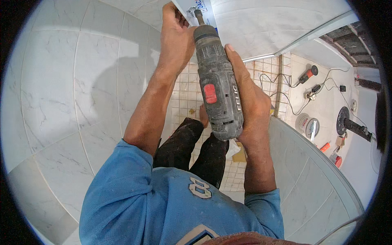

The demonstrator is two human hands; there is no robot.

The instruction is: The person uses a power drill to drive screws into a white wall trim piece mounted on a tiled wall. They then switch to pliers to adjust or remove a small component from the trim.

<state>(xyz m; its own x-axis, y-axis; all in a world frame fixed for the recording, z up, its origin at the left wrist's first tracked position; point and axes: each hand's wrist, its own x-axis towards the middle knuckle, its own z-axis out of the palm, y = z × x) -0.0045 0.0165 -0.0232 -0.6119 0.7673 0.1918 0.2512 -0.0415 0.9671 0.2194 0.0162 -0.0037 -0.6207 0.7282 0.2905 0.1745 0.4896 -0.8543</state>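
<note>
My right hand grips a dusty dark-grey drill with a red switch on its side, its tip pointing up and away from me. At the top centre, my left hand has its fingers curled at the edge of a white piece with blue print, which lies against a pale surface. The drill's tip overlaps this piece in view; I cannot tell if they touch. My right hand's fingers are mostly hidden behind the drill body.
Marble-look tiled walls enclose me, with small square floor tiles below. Beyond a partition on the right lie an angle grinder, cables, a bucket, a dark disc-shaped tool and several small tools. My legs and feet are below.
</note>
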